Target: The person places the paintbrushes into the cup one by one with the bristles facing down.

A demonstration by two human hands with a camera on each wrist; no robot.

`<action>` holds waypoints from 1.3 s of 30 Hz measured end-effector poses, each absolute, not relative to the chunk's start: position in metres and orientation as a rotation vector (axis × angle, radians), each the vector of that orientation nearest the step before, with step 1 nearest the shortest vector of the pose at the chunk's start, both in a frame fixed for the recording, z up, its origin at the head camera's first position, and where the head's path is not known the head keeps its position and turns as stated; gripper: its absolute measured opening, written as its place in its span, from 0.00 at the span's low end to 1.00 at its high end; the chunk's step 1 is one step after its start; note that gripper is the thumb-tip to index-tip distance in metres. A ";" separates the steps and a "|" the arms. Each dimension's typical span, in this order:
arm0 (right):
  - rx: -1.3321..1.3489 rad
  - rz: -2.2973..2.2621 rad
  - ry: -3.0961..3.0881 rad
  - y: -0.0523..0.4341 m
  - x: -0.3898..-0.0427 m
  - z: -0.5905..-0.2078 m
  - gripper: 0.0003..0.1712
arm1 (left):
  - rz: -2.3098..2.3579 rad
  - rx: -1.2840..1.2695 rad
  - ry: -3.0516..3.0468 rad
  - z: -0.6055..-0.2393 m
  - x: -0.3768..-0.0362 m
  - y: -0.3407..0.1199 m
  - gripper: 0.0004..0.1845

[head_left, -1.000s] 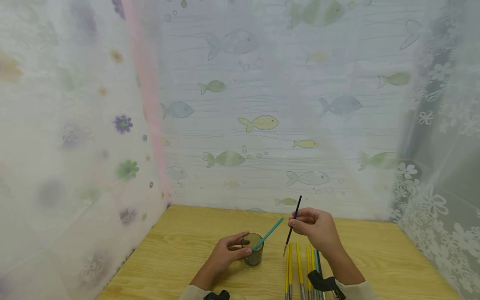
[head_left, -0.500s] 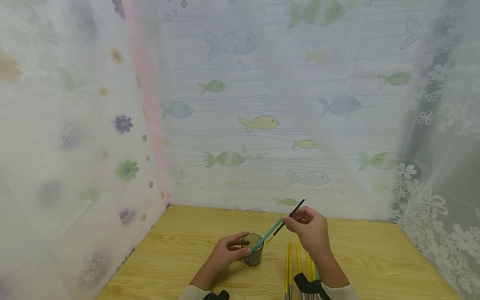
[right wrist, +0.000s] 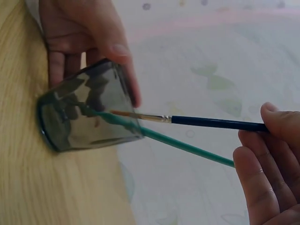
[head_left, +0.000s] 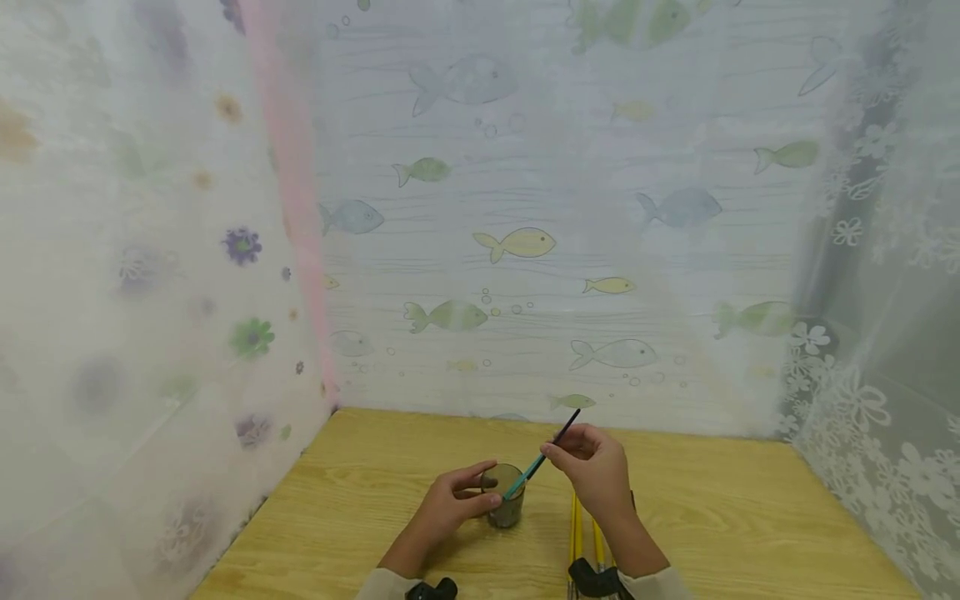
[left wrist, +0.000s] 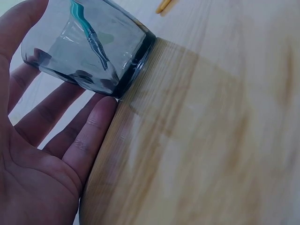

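Observation:
A smoky grey drinking glass stands on the wooden table, with my left hand holding its side between thumb and fingers. A teal-handled paintbrush leans inside it; through the wall in the left wrist view its bristles show near the bottom of the glass. Between thumb and fingertips my right hand pinches a dark navy paintbrush by the handle, slanted with bristles down. In the right wrist view the navy brush's tan bristles overlap the glass at its mouth, close beside the teal handle.
Several yellow-handled paintbrushes lie side by side on the table, partly hidden under my right forearm. A translucent curtain printed with fish hangs behind the table, and a flowered sheet runs along the left.
My right hand has moved left and tilted the navy brush, bringing its bristles from above the yellow brushes to the glass mouth. The left hand and glass stay in place.

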State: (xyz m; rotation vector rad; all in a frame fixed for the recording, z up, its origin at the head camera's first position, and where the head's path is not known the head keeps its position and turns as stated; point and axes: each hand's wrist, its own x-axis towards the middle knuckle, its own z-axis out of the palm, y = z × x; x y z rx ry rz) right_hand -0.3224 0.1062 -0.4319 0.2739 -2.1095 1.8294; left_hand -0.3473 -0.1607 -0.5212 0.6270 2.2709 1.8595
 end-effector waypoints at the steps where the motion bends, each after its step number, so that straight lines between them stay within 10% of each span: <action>1: 0.278 1.838 -2.106 0.105 -0.322 -0.433 0.15 | 1.858 0.626 2.274 -0.521 -0.347 -0.161 0.29; 39: 0.253 1.864 -2.235 0.083 -0.326 -0.469 0.16 | 1.845 0.644 2.272 -0.523 -0.349 -0.162 0.30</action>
